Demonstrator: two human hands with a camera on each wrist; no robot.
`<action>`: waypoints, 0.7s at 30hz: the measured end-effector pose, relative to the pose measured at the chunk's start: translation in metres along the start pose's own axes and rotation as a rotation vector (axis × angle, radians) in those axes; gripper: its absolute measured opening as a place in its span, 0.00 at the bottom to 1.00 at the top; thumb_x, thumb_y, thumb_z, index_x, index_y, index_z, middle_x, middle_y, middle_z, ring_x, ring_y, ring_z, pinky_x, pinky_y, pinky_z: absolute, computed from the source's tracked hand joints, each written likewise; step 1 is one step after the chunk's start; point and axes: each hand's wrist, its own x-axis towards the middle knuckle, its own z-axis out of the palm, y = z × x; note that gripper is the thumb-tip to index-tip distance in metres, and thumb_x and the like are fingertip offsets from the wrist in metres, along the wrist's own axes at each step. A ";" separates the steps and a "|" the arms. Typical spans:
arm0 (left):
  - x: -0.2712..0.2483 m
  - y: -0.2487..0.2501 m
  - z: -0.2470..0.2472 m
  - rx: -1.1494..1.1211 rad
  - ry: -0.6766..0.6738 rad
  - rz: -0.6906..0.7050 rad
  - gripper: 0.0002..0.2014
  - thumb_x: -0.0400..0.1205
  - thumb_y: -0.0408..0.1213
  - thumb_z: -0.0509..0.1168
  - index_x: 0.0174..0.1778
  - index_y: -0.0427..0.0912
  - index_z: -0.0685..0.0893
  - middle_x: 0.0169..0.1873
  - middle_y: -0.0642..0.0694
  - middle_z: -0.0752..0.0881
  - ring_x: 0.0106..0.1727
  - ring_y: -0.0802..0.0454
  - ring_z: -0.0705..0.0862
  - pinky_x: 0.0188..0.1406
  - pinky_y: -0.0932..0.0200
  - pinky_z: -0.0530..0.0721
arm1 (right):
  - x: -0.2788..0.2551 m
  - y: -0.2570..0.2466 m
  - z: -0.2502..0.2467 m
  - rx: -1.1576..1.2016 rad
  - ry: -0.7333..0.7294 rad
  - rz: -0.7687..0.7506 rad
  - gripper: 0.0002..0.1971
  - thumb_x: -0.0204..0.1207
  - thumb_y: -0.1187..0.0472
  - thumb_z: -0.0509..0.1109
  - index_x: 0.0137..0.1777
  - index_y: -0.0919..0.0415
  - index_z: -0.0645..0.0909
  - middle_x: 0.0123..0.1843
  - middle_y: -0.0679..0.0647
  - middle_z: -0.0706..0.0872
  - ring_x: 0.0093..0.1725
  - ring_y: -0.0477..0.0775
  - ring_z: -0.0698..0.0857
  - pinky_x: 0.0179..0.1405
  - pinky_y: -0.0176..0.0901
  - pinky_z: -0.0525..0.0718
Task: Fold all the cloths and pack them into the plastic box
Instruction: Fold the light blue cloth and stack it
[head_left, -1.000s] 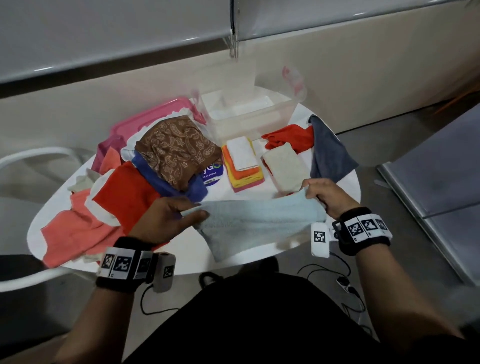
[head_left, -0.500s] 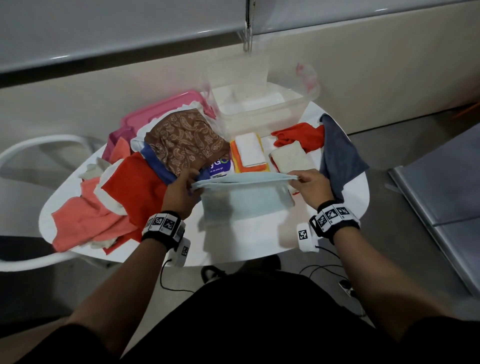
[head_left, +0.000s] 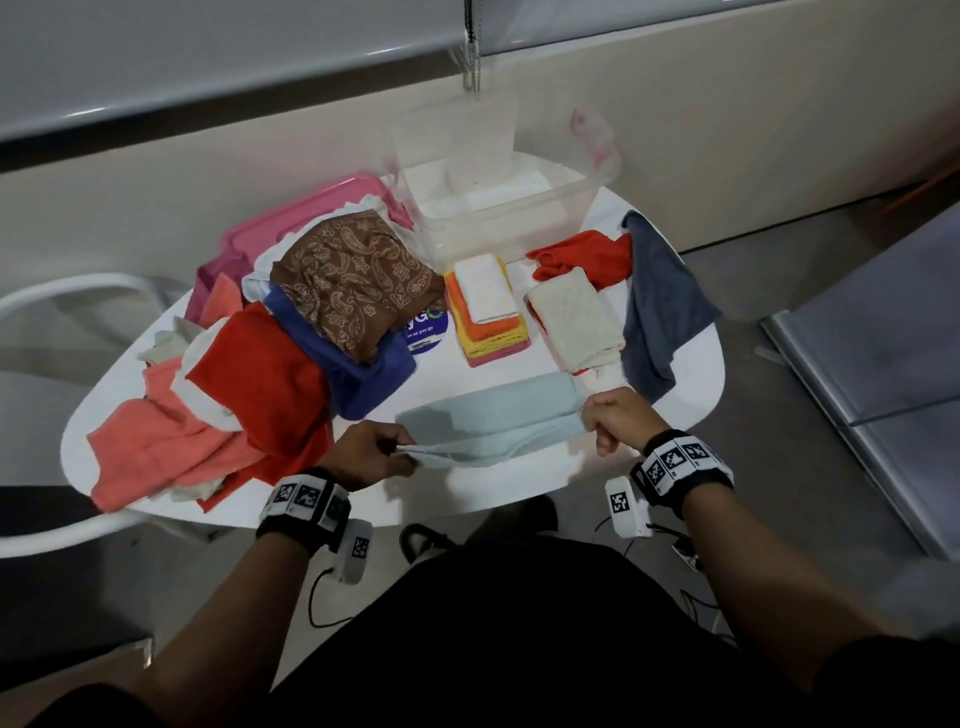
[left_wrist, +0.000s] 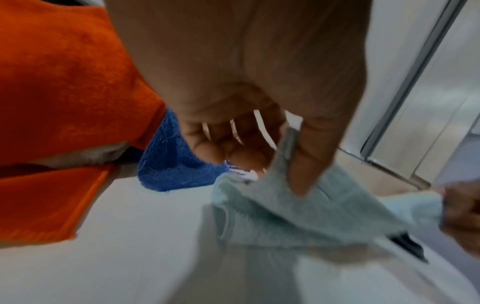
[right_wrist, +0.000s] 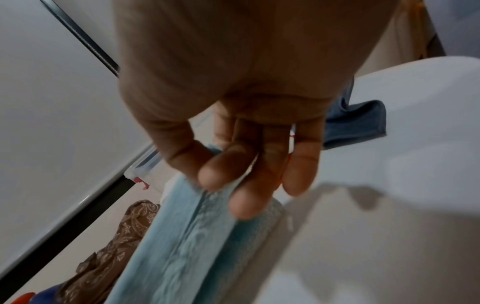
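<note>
Both grips pinch the light blue cloth (head_left: 493, 415) ends: left hand (head_left: 363, 454) at 9, right hand (head_left: 618, 418) at 3 (soft, light; hold corners).

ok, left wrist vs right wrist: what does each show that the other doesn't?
Left wrist only: the orange-red cloth, the blue cloth beside it, and the left hand pinching the light blue cloth.

Right wrist only: the brown paisley cloth, the grey-blue cloth, a corner of the plastic box, and the right hand pinching that light blue cloth's other end.

Both: the light blue cloth, the white table, and the right hand, blurred at the left wrist view's edge.
</note>
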 end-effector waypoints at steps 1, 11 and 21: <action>-0.002 0.008 -0.005 -0.085 -0.036 -0.037 0.09 0.64 0.32 0.79 0.28 0.52 0.88 0.26 0.51 0.86 0.30 0.59 0.81 0.36 0.62 0.78 | -0.005 -0.006 -0.002 0.033 -0.027 0.000 0.08 0.62 0.70 0.66 0.23 0.65 0.77 0.16 0.62 0.74 0.17 0.57 0.75 0.29 0.42 0.76; -0.008 0.078 -0.044 -0.872 -0.141 -0.062 0.22 0.55 0.33 0.65 0.45 0.34 0.88 0.38 0.33 0.86 0.39 0.38 0.85 0.40 0.52 0.84 | -0.021 -0.090 -0.031 0.115 -0.210 -0.099 0.07 0.53 0.66 0.62 0.20 0.64 0.66 0.14 0.53 0.62 0.14 0.53 0.61 0.17 0.34 0.65; -0.033 0.009 0.007 -0.437 -0.101 -0.326 0.08 0.58 0.37 0.69 0.28 0.39 0.78 0.25 0.39 0.72 0.21 0.45 0.73 0.16 0.59 0.78 | -0.029 -0.025 0.000 -0.140 -0.213 0.005 0.06 0.53 0.65 0.67 0.19 0.56 0.75 0.35 0.51 0.86 0.36 0.52 0.78 0.39 0.41 0.74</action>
